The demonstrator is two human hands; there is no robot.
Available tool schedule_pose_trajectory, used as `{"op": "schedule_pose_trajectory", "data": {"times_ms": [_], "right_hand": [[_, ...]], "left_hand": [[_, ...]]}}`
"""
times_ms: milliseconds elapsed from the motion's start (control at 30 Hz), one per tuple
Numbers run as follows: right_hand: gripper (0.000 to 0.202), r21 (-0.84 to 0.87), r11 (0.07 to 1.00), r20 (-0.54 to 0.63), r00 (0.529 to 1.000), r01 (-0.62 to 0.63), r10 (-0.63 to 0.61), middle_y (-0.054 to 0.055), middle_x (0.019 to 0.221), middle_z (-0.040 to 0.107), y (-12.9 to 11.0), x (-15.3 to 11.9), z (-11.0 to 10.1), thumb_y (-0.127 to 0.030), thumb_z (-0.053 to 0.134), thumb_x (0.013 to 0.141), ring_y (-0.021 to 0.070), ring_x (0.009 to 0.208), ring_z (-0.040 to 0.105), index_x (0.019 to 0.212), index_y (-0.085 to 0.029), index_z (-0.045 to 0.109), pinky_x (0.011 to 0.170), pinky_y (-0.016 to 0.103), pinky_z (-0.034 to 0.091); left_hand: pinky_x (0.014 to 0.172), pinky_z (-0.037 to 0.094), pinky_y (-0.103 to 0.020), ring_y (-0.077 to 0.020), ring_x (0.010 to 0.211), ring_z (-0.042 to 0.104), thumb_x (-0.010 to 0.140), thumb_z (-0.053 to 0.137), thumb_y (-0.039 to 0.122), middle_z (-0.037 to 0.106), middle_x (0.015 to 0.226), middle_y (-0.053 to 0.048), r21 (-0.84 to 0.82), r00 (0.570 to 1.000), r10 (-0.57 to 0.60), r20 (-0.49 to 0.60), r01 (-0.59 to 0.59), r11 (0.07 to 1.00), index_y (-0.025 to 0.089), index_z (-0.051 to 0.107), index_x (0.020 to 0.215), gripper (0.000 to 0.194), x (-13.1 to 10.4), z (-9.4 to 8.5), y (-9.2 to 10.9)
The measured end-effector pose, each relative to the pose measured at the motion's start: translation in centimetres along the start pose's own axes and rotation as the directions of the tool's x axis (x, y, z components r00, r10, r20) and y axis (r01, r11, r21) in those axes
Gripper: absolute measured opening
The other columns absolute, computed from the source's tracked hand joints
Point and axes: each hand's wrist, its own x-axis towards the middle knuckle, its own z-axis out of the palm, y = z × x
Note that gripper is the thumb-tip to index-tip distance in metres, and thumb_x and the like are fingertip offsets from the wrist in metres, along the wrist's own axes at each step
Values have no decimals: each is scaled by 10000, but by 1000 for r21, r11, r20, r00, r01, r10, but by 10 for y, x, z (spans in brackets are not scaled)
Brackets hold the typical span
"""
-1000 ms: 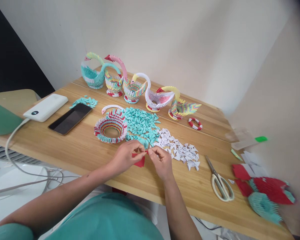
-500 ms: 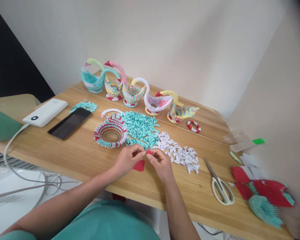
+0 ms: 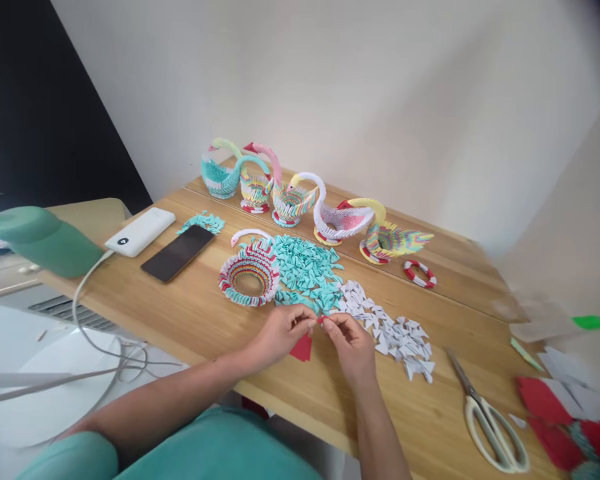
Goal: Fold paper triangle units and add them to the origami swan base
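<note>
Between the fingertips of both hands is a small red piece of paper (image 3: 321, 320), mostly covered by the fingers. My left hand (image 3: 289, 333) pinches its left side, and my right hand (image 3: 351, 343) pinches its right side. Below them a flat red paper sheet (image 3: 301, 348) lies on the table, partly under the left hand. Just beyond the hands spreads a heap of folded turquoise paper triangles (image 3: 307, 263), with white paper triangles (image 3: 390, 327) to the right. A round bowl of interlocked paper pieces (image 3: 250, 273), striped in red, white and turquoise, sits left of the heap.
Several paper swans (image 3: 290, 200) stand in a row at the back, beside a red-and-white paper ring (image 3: 420, 274). Scissors (image 3: 485, 413) and red paper (image 3: 545, 400) lie at right. At left are a phone (image 3: 178, 253), a cabled white power bank (image 3: 140, 232) and a green bottle (image 3: 45, 240).
The view has swung to the left, so everything sits further right and the green bottle shows more. Both hands keep pinching the red paper piece, which now shows less between the fingers.
</note>
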Motion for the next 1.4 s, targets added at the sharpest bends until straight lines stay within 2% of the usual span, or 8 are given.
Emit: {"op": "schedule_pose_trajectory", "data": {"times_ms": [233,467,567,700,933,1100,1267,1400], "right_hand": [[252,-103,987,-40,991,125,-129,5,671,635,-6,-3,2,-425,597,841,164,635,554,737,-199,639,617,268,434],[209,-202,959,26,979,201,-200,41,779,718,-34,8,-21,-409,619,822,215,728,634,789,-221,705,698,317,478],[210,-271,931,-20,966,243,-258,31,731,699,-42,18,-24,-396,609,825,209,711,618,740,-217,677,707,319,458],[222,-134,973,-60,978,189,-199,21,722,684,-32,30,-14,-396,605,835,190,701,608,745,-200,659,706,303,463],[437,233,972,-3,1000,21,-21,76,852,732,-4,32,-12,-541,505,887,205,742,642,922,-169,730,730,339,516],[278,136,990,0,1000,26,-27,32,762,704,-7,29,-17,-461,647,813,187,706,618,857,-195,716,688,302,498],[247,-21,997,-74,994,78,-80,-7,655,620,-9,29,-12,-419,573,858,155,629,547,778,-203,661,609,263,447],[243,-9,998,-79,995,57,-57,-6,658,627,-9,29,-9,-419,575,851,154,625,553,773,-200,647,600,257,448]], "left_hand": [[575,384,-216,-111,580,522,807,578,299,600,634,2,-118,999,-28,37,32,992,147,603,718,178,4,2,3],[511,301,-211,-104,551,458,788,575,235,552,590,24,166,994,96,52,-103,981,157,624,724,112,15,-3,29],[522,324,-208,-102,557,475,813,548,266,567,609,19,70,991,128,47,-131,989,157,608,738,145,22,4,30],[476,355,-207,-94,482,479,817,535,341,583,602,15,-199,1000,-21,1,20,980,158,561,775,190,32,12,20],[414,328,-185,-67,427,437,774,617,475,547,552,27,-296,989,-136,54,146,944,150,534,696,344,31,5,7],[409,343,-187,-62,407,436,765,638,520,541,528,28,-344,987,-153,58,164,925,150,528,666,398,32,4,5],[419,362,-189,-61,414,443,742,662,530,545,542,29,-308,984,-149,93,171,936,145,545,682,406,33,5,4],[416,345,-175,-62,449,446,751,653,491,555,574,28,-269,988,-152,38,156,950,144,559,719,361,33,5,5]]}}
